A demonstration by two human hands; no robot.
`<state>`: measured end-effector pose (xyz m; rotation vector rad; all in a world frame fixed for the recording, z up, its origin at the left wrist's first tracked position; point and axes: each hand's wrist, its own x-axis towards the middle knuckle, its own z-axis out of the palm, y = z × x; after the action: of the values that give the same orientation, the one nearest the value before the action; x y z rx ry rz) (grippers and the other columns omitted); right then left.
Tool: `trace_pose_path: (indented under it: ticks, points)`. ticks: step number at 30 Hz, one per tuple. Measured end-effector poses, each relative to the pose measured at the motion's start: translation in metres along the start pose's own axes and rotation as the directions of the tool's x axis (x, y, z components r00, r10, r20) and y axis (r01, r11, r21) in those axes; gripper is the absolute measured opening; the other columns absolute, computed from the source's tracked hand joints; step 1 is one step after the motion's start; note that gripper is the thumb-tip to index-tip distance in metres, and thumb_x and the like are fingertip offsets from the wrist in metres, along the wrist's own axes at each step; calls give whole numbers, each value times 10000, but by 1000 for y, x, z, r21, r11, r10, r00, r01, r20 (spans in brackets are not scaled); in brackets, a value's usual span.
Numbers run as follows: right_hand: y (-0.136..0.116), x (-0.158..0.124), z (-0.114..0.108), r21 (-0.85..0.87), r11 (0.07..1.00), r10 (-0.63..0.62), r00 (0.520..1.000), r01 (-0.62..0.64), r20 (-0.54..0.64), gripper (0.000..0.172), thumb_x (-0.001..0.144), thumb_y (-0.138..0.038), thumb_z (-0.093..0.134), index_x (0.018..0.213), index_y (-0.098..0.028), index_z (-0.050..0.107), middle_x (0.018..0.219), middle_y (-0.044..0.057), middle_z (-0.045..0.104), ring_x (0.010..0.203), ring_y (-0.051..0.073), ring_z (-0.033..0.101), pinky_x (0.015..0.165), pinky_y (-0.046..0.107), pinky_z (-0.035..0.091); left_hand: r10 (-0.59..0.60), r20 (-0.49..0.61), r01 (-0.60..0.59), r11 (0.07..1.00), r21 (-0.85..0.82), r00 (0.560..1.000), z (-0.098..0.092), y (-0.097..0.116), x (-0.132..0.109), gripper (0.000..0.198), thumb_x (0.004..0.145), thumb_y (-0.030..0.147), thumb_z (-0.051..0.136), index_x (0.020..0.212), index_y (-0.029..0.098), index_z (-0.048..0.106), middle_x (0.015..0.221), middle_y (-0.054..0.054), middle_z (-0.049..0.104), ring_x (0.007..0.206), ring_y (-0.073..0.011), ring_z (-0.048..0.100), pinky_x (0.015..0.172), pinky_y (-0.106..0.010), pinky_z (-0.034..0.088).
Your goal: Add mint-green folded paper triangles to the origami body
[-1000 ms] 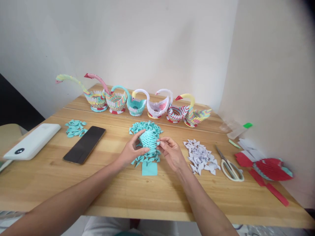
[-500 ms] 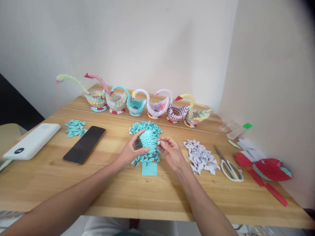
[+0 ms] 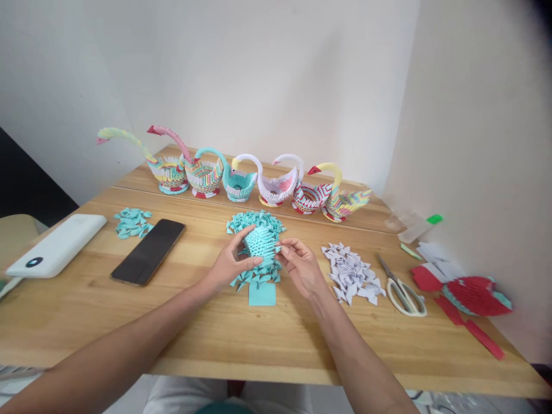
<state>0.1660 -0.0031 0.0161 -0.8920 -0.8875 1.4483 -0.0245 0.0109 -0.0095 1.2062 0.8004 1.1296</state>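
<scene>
My left hand (image 3: 233, 260) curls around a turquoise piece built from folded paper units (image 3: 260, 242), thumb at its near side and fingers at its far side. At its right edge, my right hand (image 3: 301, 265) pinches a small turquoise folded paper triangle (image 3: 278, 248) between thumb and fingertips, touching or nearly touching the piece. Beneath and around the piece spreads a pile of loose turquoise paper triangles (image 3: 250, 222). A flat turquoise paper square (image 3: 262, 294) lies on the near side of that pile.
Several folded-paper swans (image 3: 240, 187) line the back of the wooden table (image 3: 207, 345). To the left are a white power bank (image 3: 60, 244), a phone (image 3: 149, 252) and more turquoise triangles (image 3: 131, 222). White triangles (image 3: 351, 273), scissors (image 3: 403, 293) and a red paper model (image 3: 476, 296) lie right.
Almost nothing differs. The view has shifted very slightly, while both hands keep the same hold on the turquoise piece and the small triangle.
</scene>
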Motion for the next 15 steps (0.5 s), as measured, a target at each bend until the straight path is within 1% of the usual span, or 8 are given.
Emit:
trace_pose_path:
  ticks: [6, 11, 15]
  points:
    - [-2, 1, -1, 9, 999, -31, 999, 32, -37, 288, 611, -359, 912, 785, -231, 721, 840, -10, 742, 717, 110, 660, 699, 229, 578, 5, -23, -5, 1000, 24, 1000, 0, 1, 0, 861, 694, 422, 823, 1442, 235, 441, 1434, -128, 520, 1258, -309, 536, 1025, -432, 465]
    - [-2, 0, 1, -6, 1000, -22, 1000, 22, -17, 274, 618, -335, 912, 791, -218, 734, 858, 1, 745, 727, 103, 658, 724, 221, 572, -9, -17, 9, 1000, -9, 1000, 0, 2, 0, 881, 705, 438, 813, 1459, 223, 410, 1405, -140, 540, 1238, -315, 550, 1023, -444, 464]
    - [-2, -1, 3, -4, 1000, -7, 1000, 7, -21, 290, 594, -343, 924, 779, -220, 738, 838, -9, 748, 708, 98, 658, 708, 215, 569, -2, -15, 2, 1000, -22, 1000, 1, 3, 0, 889, 704, 462, 809, 1458, 219, 405, 1438, -144, 513, 1265, -319, 529, 1047, -444, 439]
